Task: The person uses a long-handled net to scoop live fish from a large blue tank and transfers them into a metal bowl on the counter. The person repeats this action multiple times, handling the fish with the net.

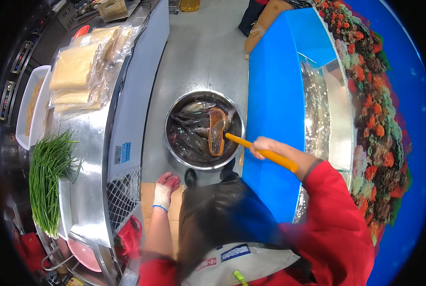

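Note:
My right hand [258, 147] grips the orange handle [276, 159] of a long-handled scoop net, in front of the blue tank wall. Its orange-rimmed head [217, 137] lies over several dark fish [189, 134] in a round stainless steel basin [170, 150] on the floor. Part of the fish is hidden under the head. My left hand [166, 186], in a white and reddish glove with a blue cuff edge, hangs left of my dark apron [220, 211]. Nothing shows in it, and its fingers are loosely bent. It is apart from the basin.
On the left, a steel counter [91, 143] carries bagged yellowish sheets [75, 68], green chives [50, 182] and a white tray [43, 118]. Along the right runs a blue-walled tank [270, 107] with water [316, 107]. A cardboard box [266, 21] and another person's leg [248, 18] are ahead.

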Demonstrator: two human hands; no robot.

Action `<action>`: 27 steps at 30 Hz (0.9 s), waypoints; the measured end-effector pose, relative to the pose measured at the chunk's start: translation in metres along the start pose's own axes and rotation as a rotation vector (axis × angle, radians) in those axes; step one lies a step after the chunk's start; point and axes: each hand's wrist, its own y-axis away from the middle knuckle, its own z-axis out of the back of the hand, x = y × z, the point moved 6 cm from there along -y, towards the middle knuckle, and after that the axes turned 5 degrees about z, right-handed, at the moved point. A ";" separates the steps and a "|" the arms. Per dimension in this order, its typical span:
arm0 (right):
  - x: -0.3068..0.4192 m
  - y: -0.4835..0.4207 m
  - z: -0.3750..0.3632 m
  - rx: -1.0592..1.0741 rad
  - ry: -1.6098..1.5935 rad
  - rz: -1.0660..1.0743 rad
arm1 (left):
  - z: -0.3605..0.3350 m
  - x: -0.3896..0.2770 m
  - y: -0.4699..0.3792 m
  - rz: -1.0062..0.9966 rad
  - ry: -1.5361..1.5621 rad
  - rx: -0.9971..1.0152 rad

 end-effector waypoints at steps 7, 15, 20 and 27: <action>-0.010 0.092 -0.055 -0.261 0.699 0.052 | 0.062 0.019 -0.008 -0.019 -0.020 0.034; 0.039 -0.083 -0.076 -0.465 0.924 0.054 | 0.117 0.010 0.017 -0.003 -0.073 -0.092; 0.042 -0.031 -0.077 -0.376 0.779 -0.072 | 0.141 0.019 0.023 0.049 -0.080 -0.091; 0.038 0.016 -0.072 -0.466 1.082 0.297 | 0.140 0.017 0.050 -0.011 -0.028 -0.052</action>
